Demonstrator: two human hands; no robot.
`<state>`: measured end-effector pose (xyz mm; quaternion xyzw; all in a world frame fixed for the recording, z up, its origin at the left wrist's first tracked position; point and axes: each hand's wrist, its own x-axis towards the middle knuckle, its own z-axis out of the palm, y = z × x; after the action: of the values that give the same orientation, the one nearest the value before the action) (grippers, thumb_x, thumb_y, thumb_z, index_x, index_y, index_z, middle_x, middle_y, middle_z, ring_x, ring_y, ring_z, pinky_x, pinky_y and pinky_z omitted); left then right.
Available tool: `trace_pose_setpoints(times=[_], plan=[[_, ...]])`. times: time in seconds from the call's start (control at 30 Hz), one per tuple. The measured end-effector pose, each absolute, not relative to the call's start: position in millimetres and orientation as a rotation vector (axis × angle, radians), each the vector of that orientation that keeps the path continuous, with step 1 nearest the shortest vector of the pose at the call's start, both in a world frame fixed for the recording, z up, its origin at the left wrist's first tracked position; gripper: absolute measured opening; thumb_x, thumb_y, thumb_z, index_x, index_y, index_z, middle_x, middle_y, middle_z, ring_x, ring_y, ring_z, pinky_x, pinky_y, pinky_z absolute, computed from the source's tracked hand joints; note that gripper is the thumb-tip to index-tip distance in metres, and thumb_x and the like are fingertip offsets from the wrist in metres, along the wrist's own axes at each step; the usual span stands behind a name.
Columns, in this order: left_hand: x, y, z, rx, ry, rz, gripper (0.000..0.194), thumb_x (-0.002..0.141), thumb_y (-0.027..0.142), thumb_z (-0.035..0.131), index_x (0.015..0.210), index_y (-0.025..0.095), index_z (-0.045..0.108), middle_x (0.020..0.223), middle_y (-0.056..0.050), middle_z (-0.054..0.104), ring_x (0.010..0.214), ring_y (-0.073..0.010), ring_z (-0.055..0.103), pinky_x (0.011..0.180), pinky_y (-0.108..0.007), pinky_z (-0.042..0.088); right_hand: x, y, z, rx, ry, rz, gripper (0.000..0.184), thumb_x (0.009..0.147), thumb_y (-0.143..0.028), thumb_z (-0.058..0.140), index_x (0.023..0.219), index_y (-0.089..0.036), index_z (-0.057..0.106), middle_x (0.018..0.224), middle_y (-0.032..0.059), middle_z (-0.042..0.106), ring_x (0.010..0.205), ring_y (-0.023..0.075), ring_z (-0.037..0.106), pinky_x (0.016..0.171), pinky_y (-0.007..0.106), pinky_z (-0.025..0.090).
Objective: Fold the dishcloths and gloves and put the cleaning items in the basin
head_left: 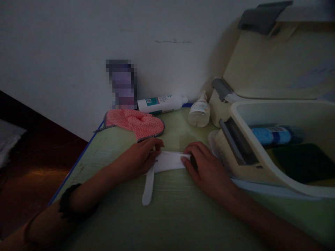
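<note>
A piece of white cloth [170,161] is stretched flat just above or on the table, with a narrow round-ended strip hanging from its left end. It may be a glove, but its full shape is hidden. My left hand [146,155] pinches the left end between thumb and fingers. At the right end, my right hand [200,160] grips the cloth's edge with thumb and fingertips. Just beyond my left hand lies a pink textured mitt [131,122] with a dark checked border.
A white bottle [162,104] lies on its side by the wall, beside a clear pump bottle [199,113]. On the right stands an open-lidded cream storage bin [235,108] holding a blue bottle [272,135] and a dark green pad [306,162]. The table [112,216] has a blue left edge.
</note>
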<state>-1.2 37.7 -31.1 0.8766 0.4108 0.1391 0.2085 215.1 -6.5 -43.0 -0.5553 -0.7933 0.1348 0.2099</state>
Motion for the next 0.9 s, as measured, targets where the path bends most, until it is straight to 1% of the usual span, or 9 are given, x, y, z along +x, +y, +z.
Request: trace_pose_setpoints(times=[0.2,0.33,0.4,0.47,0.6,0.67,0.73,0.83,0.9], plan=[[-1,38,-32,2.444,1.150,0.408,0.028,0.085,0.013,0.040,0.112,0.017,0.045,0.102,-0.007,0.060,0.086,-0.0174,0.061,0.076,-0.031,0.048,216,-5,-43,-1.559,-2.226,0.321,0.007,0.087,-0.018,0.043,0.088,-0.018,0.050,0.088,0.0068,0.057,0.078,0.0193,0.055,0.068,0.033,0.046],[-1,37,-32,2.388,1.219,0.394,0.025,0.087,0.016,0.042,0.112,0.018,0.047,0.105,-0.006,0.062,0.088,-0.0175,0.062,0.078,-0.031,0.048,217,-4,-44,-1.605,-2.239,0.281,0.010,0.088,-0.021,0.042,0.086,-0.019,0.052,0.080,0.0041,0.059,0.066,0.0176,0.057,0.057,0.031,0.043],[0,37,-32,2.383,1.224,0.376,0.023,0.087,0.017,0.043,0.110,0.019,0.049,0.104,-0.004,0.062,0.087,-0.0167,0.062,0.077,-0.030,0.048,217,-4,-43,-1.645,-2.265,0.248,0.011,0.089,-0.022,0.043,0.085,-0.018,0.053,0.079,0.0037,0.060,0.062,0.0178,0.057,0.056,0.032,0.042],[0,36,-32,2.419,1.228,0.334,0.022,0.086,0.019,0.045,0.108,0.020,0.051,0.100,-0.003,0.063,0.086,-0.0166,0.062,0.075,-0.029,0.048,217,-5,-42,-1.658,-2.304,0.211,0.011,0.088,-0.022,0.045,0.086,-0.018,0.054,0.080,0.0040,0.060,0.064,0.0187,0.057,0.057,0.033,0.044],[-3,38,-29,2.518,1.228,0.280,0.020,0.084,0.025,0.050,0.103,0.019,0.055,0.094,-0.003,0.064,0.084,-0.0178,0.061,0.071,-0.029,0.047,218,-7,-39,-1.612,-2.366,0.146,0.011,0.088,-0.019,0.047,0.091,-0.018,0.058,0.090,0.0057,0.059,0.073,0.0199,0.056,0.064,0.035,0.047],[-6,40,-29,2.516,1.224,0.280,0.019,0.084,0.026,0.050,0.100,0.019,0.056,0.092,-0.003,0.064,0.082,-0.0173,0.061,0.071,-0.029,0.047,219,-7,-39,-1.544,-2.396,0.111,0.013,0.088,-0.017,0.048,0.091,-0.018,0.060,0.093,0.0059,0.059,0.080,0.0209,0.055,0.070,0.036,0.047],[-8,43,-28,2.494,1.232,0.276,0.017,0.085,0.025,0.049,0.099,0.019,0.057,0.090,-0.003,0.064,0.080,-0.0166,0.060,0.070,-0.028,0.047,219,-7,-39,-1.441,-2.414,0.074,0.017,0.087,-0.014,0.048,0.097,-0.017,0.061,0.097,0.0062,0.061,0.088,0.0223,0.054,0.077,0.038,0.046],[-11,44,-28,2.493,1.214,0.341,0.016,0.086,0.021,0.046,0.097,0.018,0.057,0.092,-0.004,0.063,0.083,-0.0163,0.059,0.073,-0.028,0.047,218,-8,-40,-1.274,-2.427,0.067,0.027,0.087,-0.010,0.048,0.110,-0.015,0.059,0.107,0.0078,0.061,0.097,0.0224,0.051,0.086,0.039,0.043],[-12,43,-26,2.521,1.167,0.421,0.015,0.087,0.020,0.045,0.096,0.017,0.057,0.095,-0.004,0.062,0.089,-0.0165,0.058,0.078,-0.029,0.046,216,-8,-41,-1.198,-2.482,0.109,0.028,0.087,-0.010,0.047,0.112,-0.014,0.059,0.110,0.0080,0.061,0.100,0.0219,0.051,0.088,0.039,0.043]])
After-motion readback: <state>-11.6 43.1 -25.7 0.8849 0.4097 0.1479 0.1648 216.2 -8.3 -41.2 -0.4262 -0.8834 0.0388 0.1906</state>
